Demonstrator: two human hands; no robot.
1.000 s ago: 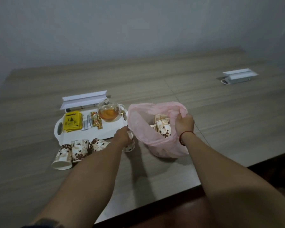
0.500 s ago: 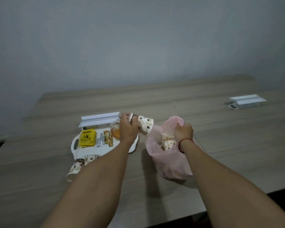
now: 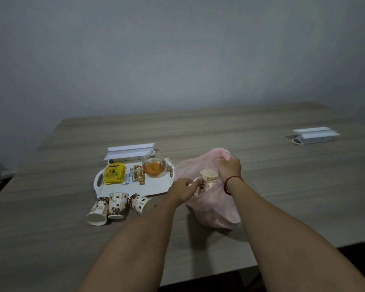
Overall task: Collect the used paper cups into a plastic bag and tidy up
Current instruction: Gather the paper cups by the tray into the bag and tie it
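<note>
Two bare forearms reach forward over a wooden table (image 3: 51, 239). The left hand (image 3: 182, 189) sits at the near rim of a pink plastic bag (image 3: 215, 209), fingers curled against a paper cup (image 3: 198, 184) at the mouth; whether it grips that cup is unclear. The right hand (image 3: 229, 168), a red string (image 3: 230, 184) on its wrist, pinches the bag's far rim. Another cup (image 3: 209, 175) stands upright inside the bag. Left of the hands, three patterned paper cups (image 3: 116, 205) lie tipped beside a white tray (image 3: 133, 188), which holds yellow packets (image 3: 114, 175), sachets (image 3: 139, 175) and a glass teapot (image 3: 154, 168) of amber tea. A white box (image 3: 131, 151) sits behind.
</note>
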